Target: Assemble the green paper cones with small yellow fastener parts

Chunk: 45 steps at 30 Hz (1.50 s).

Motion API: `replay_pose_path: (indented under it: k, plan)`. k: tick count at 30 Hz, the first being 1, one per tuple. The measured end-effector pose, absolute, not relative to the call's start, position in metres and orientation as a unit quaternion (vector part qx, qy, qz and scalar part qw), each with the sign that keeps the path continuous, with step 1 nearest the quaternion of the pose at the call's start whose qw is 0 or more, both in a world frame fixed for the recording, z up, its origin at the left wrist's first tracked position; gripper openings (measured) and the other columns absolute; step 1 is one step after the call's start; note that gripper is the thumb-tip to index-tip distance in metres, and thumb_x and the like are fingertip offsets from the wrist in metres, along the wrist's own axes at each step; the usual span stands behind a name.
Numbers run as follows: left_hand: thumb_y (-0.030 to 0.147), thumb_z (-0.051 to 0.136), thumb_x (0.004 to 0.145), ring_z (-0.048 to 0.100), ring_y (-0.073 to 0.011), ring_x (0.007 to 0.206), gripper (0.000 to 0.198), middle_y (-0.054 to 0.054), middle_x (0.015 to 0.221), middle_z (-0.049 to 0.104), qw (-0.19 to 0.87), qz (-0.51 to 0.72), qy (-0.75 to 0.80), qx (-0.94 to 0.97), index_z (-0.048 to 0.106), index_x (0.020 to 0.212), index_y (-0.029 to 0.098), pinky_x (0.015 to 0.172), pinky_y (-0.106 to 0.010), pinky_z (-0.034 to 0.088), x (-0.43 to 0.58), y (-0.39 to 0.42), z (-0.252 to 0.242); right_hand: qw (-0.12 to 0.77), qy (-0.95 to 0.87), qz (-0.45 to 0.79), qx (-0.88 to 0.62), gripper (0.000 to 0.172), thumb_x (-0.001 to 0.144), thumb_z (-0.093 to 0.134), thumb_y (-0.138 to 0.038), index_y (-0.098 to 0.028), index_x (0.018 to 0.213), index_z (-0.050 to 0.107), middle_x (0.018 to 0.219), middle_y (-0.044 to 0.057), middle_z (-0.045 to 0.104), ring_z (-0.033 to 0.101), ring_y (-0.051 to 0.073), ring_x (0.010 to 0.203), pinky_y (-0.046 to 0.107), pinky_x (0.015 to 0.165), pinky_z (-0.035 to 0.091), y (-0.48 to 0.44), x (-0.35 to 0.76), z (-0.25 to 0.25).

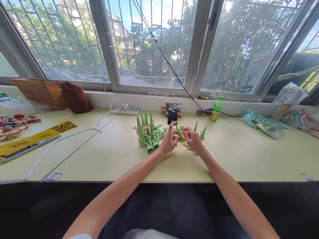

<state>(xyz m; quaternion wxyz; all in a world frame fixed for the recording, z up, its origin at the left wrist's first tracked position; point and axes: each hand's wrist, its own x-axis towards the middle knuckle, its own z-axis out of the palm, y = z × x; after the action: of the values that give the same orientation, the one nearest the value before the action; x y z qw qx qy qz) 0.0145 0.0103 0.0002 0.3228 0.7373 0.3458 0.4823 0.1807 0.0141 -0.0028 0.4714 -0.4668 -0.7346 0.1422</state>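
Head view: left of the phone (172, 116) a cone cluster (148, 136) stands bunched, probably parked clear of the working spot. Just in front of the phone, the left hand (168, 142) and right hand (193, 141) both pinch one green cone (178, 130) by the fingertips, tip up and off the table, likely for easier handling. The pale table (112, 156) sits under a barred window: brown pouch (76, 98) and power strip (126, 111) left of the phone, green bottle (216, 109) and plastic packets (261, 124) right of it.

Bottle (216, 109), phone (172, 116), power strip (126, 110) sit on table (99, 159).
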Motion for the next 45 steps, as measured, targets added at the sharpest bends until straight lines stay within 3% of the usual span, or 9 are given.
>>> replay_pose_path:
  k: [4,9,14,18,23,32,39,45]
  plan:
    - [0.035,0.060,0.087,0.052,-0.0035,0.043,0.066,-0.003,0.096,0.065,0.320,0.489,0.349,0.732,0.026,0.143,0.027,0.044,-0.017,0.042,0.016,0.011,0.001,0.481,-0.728,0.137,-0.469,0.028,0.095,0.042,-0.041,-0.019,0.097,0.059,0.062,0.000,0.059,0.047,0.014,0.049,0.025,0.052,0.034,0.015,0.180,-0.003]
    - [0.050,0.041,0.095,0.053,-0.0044,0.040,0.039,-0.004,0.097,0.063,0.393,0.526,0.369,0.658,0.041,0.123,0.022,0.036,-0.017,0.040,0.021,0.018,0.001,0.506,-0.712,0.137,-0.467,0.029,0.096,0.043,-0.043,-0.019,0.095,0.058,0.059,-0.002,0.053,0.042,0.013,0.049,0.025,0.051,0.032,0.015,0.180,-0.003]
    - [0.047,0.037,0.097,0.048,-0.0072,0.033,0.030,0.003,0.067,0.056,0.502,0.513,0.388,0.578,0.047,0.097,0.018,0.031,-0.018,0.033,0.021,0.021,0.003,0.525,-0.697,0.140,-0.468,0.030,0.096,0.042,-0.046,-0.019,0.095,0.056,0.058,-0.003,0.048,0.041,0.012,0.048,0.024,0.051,0.031,0.013,0.180,-0.001]
    - [0.044,0.036,0.097,0.043,-0.0084,0.030,0.030,0.003,0.054,0.055,0.584,0.449,0.382,0.558,0.048,0.091,0.018,0.031,-0.019,0.029,0.021,0.017,0.006,0.521,-0.714,0.152,-0.442,0.031,0.096,0.043,-0.047,-0.019,0.098,0.057,0.061,-0.003,0.049,0.042,0.012,0.049,0.024,0.050,0.031,0.011,0.179,0.001]
    - [0.045,0.041,0.096,0.042,-0.0071,0.031,0.029,0.002,0.056,0.058,0.632,0.424,0.364,0.537,0.050,0.092,0.018,0.033,-0.018,0.027,0.021,0.016,0.007,0.517,-0.727,0.166,-0.420,0.032,0.096,0.043,-0.047,-0.019,0.099,0.056,0.063,-0.002,0.052,0.045,0.012,0.052,0.024,0.052,0.034,0.009,0.178,0.003]
    - [0.052,0.056,0.088,0.053,-0.0096,0.037,0.035,-0.002,0.071,0.066,0.662,0.407,0.348,0.525,0.046,0.091,0.019,0.037,-0.022,0.040,0.018,0.015,0.010,0.518,-0.720,0.162,-0.432,0.031,0.095,0.042,-0.046,-0.019,0.097,0.058,0.061,-0.003,0.049,0.042,0.012,0.050,0.024,0.053,0.037,0.009,0.178,0.005]
    - [0.059,0.065,0.079,0.061,-0.0097,0.045,0.049,-0.009,0.093,0.068,0.630,0.403,0.358,0.559,0.055,0.098,0.015,0.040,-0.022,0.045,0.016,0.015,0.008,0.527,-0.709,0.163,-0.440,0.032,0.094,0.044,-0.047,-0.019,0.095,0.059,0.061,-0.002,0.050,0.040,0.012,0.050,0.024,0.052,0.037,0.010,0.178,0.005]
    - [0.059,0.069,0.076,0.062,-0.0100,0.046,0.054,-0.006,0.092,0.066,0.552,0.437,0.353,0.616,0.052,0.104,0.016,0.038,-0.020,0.044,0.017,0.016,0.001,0.524,-0.703,0.178,-0.446,0.033,0.093,0.045,-0.049,-0.019,0.094,0.057,0.058,-0.003,0.048,0.039,0.011,0.047,0.024,0.048,0.034,0.010,0.179,0.005]
